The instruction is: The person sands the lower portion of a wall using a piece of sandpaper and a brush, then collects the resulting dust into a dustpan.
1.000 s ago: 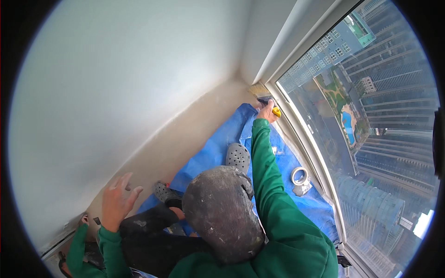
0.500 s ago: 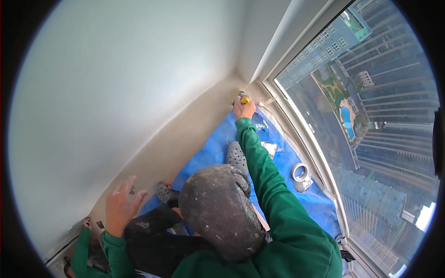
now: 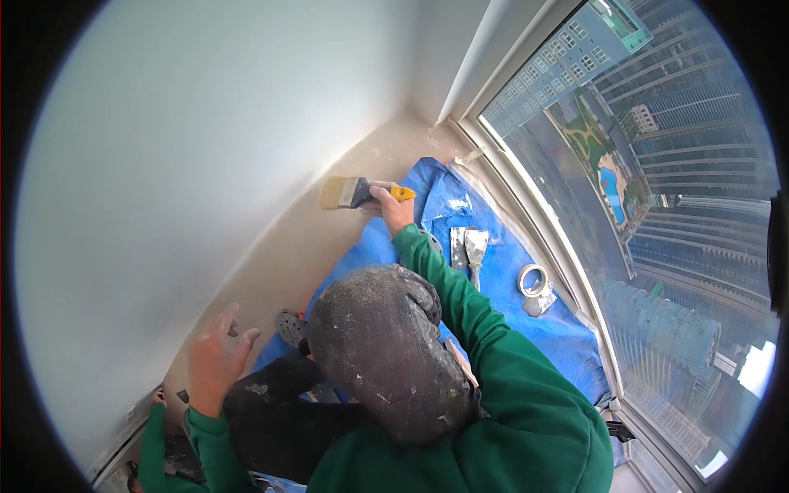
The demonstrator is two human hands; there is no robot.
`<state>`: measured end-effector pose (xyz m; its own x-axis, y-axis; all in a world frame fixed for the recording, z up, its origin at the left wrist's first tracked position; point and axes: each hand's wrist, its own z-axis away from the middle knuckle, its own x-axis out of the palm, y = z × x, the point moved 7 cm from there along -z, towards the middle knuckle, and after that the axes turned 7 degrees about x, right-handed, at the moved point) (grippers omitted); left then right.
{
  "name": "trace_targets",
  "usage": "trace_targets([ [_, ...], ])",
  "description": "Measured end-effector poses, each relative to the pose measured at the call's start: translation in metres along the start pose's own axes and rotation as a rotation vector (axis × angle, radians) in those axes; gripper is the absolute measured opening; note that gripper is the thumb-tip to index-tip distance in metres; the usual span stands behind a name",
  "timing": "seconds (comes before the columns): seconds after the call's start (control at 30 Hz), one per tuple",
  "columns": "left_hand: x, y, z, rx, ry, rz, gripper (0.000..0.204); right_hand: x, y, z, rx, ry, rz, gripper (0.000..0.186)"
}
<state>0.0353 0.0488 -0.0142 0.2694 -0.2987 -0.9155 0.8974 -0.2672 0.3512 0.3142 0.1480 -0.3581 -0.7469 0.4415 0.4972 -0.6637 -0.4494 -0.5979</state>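
Observation:
My right hand (image 3: pixel 393 207) grips a wide paintbrush (image 3: pixel 354 191) with a black and yellow handle, its pale bristles at the dusty beige lower strip (image 3: pixel 279 255) of the white wall (image 3: pixel 189 140). My left hand (image 3: pixel 215 357) is raised near the wall at lower left, fingers apart and slightly bent, holding nothing visible. Below my right arm my dusty, dark-clad knee (image 3: pixel 370 345) fills the lower middle, with a grey perforated clog (image 3: pixel 292 328) at its left. On the blue sheet (image 3: pixel 378 242) right of my arm lie two metal scrapers (image 3: pixel 467 253).
A tape roll (image 3: pixel 532 280) sits on the sheet near the white window frame (image 3: pixel 567 255). The large window (image 3: pixel 666 181) shows tall buildings far below. At lower left, another person's green-sleeved arm (image 3: pixel 152 444) reaches to the foot of the wall, hand (image 3: pixel 159 396) low.
My right hand has moved the brush from the window corner leftward and toward me along the wall, uncovering more of the scrapers. My left hand has shifted only slightly.

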Motion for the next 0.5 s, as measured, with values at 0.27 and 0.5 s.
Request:
trace_targets([
  [0.27,0.010,-0.010,0.007,-0.103,-0.109,-0.028,0.050,-0.176,-0.036,0.122,-0.151,0.680,1.140,0.037],
  [0.5,0.007,-0.001,0.006,0.004,-0.101,-0.039,0.049,-0.257,-0.016,0.160,-0.042,0.718,1.463,0.049],
])
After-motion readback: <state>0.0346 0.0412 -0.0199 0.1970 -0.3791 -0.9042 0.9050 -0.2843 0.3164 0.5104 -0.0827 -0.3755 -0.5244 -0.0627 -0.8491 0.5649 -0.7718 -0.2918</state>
